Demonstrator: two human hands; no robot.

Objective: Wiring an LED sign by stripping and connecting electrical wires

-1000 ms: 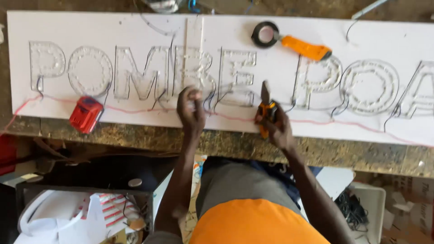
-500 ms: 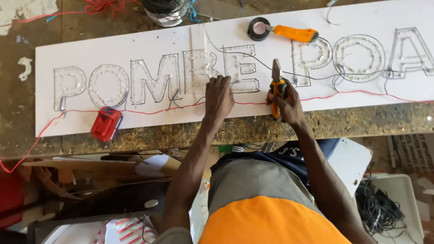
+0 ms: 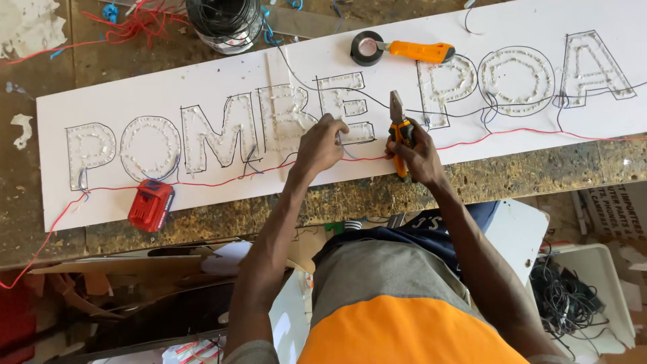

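Right hand: the right hand (image 3: pixel 419 152) is clenched around the orange handles of one pair of pliers (image 3: pixel 399 128), its steel nose pointing up and away from the body.
Left hand: the left hand (image 3: pixel 322 145) rests on the sign board, fingers curled and pinching at a thin wire beside the lower part of a letter; whether it truly grips the wire is too fine to tell.
Pliers position: just right of the left hand, the two hands near each other, the nose over the gap between two groups of letters.
Red wire: one red wire (image 3: pixel 222 180) runs along the lower edge of the board, passing under both hands and trailing off the left end.
Sign board: one long white sign board (image 3: pixel 101 101) lies tilted across the workbench (image 3: pixel 512 175), bearing eight outlined letters filled with small clear bulbs.
Black wires: several thin black wires (image 3: pixel 472 111) loop between the letters to the right of the pliers.
Beyond the hands: one roll of black tape (image 3: pixel 366 47) touches one orange-handled utility knife (image 3: pixel 421 50), on the board above the pliers.
Far left: one red battery pack (image 3: pixel 151 205) sits at the board's lower edge, well apart from the left hand.
Top edge: one coil of black cable (image 3: pixel 224 20) stands beyond the board.
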